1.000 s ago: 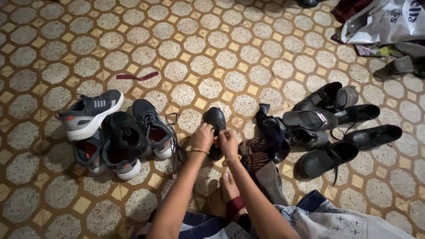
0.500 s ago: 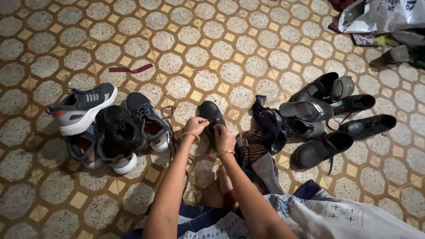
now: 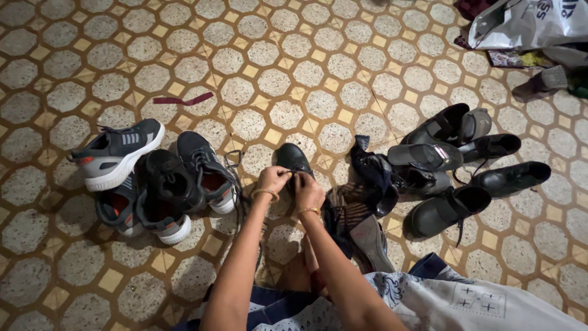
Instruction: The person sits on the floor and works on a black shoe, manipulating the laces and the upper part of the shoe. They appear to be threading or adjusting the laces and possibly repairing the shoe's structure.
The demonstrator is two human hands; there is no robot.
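Both hands are working at the top of a black shoe (image 3: pixel 293 160) on the tiled floor (image 3: pixel 318 67), and I am watching the fingers pinch in tight over its lacing. The left hand (image 3: pixel 274 180) is curling shut with its fingertips pressed to the shoe's opening, seemingly on a lace, though the lace itself is too small for me to make out. The right hand (image 3: pixel 308 191) is closing the same way, thumb and fingers meeting just beside the left, knuckles touching the shoe's near edge. Compared with half a second ago, the two hands are sitting closer together and a little nearer the shoe's tongue, while the shoe itself is lying in the same spot, toe pointing far; I am reading that as the tying being drawn snug rather than begun afresh.

Outward from the fingers, a bangle is circling each wrist. Just left of the shoe, a loose lace is trailing from a dark sneaker (image 3: pixel 205 173) in a pile that is also holding a grey sneaker (image 3: pixel 116 153) with a white sole. Right of the hands, a crumpled dark cloth (image 3: pixel 370 175) is lying beside a cluster of black shoes (image 3: pixel 465 165) and a sandal. Far right, a white bag (image 3: pixel 533 23) is resting on the floor.
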